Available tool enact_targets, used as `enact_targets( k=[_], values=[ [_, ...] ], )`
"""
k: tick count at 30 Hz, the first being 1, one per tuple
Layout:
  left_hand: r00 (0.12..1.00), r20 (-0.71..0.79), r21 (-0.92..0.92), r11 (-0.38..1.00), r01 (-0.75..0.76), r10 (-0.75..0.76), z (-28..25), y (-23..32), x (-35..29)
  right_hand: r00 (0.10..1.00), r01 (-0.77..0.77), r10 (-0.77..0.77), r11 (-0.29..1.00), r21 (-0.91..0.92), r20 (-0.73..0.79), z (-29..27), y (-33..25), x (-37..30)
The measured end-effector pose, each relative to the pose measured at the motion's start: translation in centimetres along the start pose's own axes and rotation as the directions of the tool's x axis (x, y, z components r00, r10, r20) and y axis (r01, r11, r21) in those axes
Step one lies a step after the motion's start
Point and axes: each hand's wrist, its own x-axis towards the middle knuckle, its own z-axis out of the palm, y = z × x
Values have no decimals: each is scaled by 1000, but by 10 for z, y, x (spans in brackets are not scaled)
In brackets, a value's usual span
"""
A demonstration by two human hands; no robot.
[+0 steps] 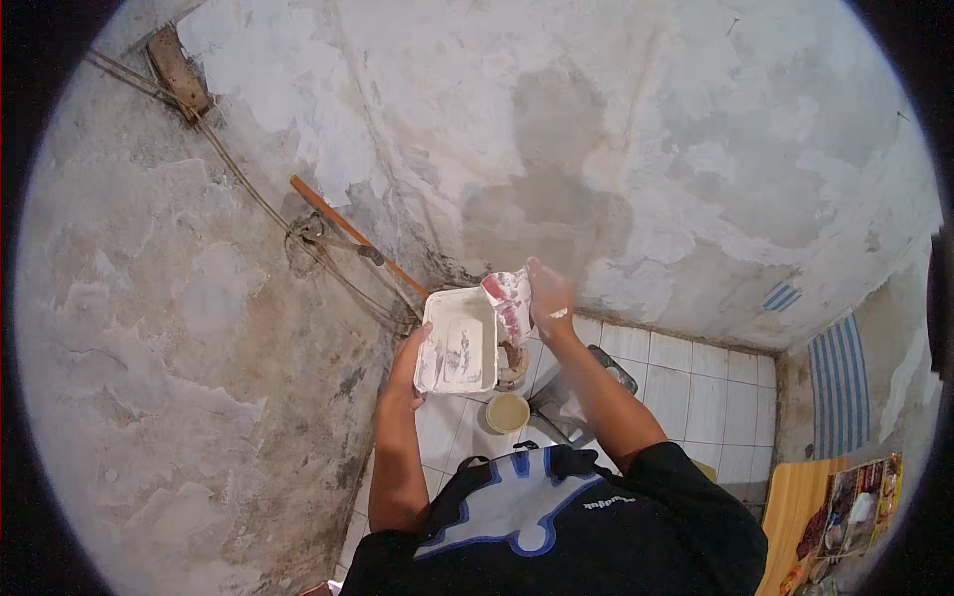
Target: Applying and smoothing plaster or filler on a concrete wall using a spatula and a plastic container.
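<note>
The left hand (pixel 409 366) is gripping a white rectangular tray (pixel 457 341) by its lower edge, while the right hand (pixel 549 298) is clutching what looks like a paint-smeared rag (pixel 509 298) just above the tray, near the patched wall (pixel 616 149).

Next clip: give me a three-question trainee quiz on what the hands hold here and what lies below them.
1. True or false: the left hand holds the white rectangular tray by its lower left edge.
2. What does the right hand grip?
A. a paint roller
B. a flat blade smeared white and red
C. a hammer
3. Fill in: below the tray, on the white tiled floor, stands a small round ____ with a pale, beige top.

Key
1. True.
2. B, the flat blade, held over the tray's right end.
3. Container; what is in it cannot be told.
</note>
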Motion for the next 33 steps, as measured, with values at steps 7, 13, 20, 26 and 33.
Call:
enact_targets(
  k=[7,13,20,26,33],
  values=[
    [998,1,-58,996,-62,62,12,5,9,989,-37,38,999,16,-145,10,0,-11],
    [995,30,-105,990,-95,99,15,4,12,993,1,17,988,154,-120,18,2,-28],
    [991,36,-110,986,-125,130,15,9,13,997,8,6,980,198,-75,16,6,-36],
    [975,-71,-108,971,-215,208,19,14,11,995,-96,92,962,257,28,12,12,-37],
    [902,-233,51,931,-362,364,16,8,10,951,-304,250,854,423,180,-21,-13,-17]
  ],
)
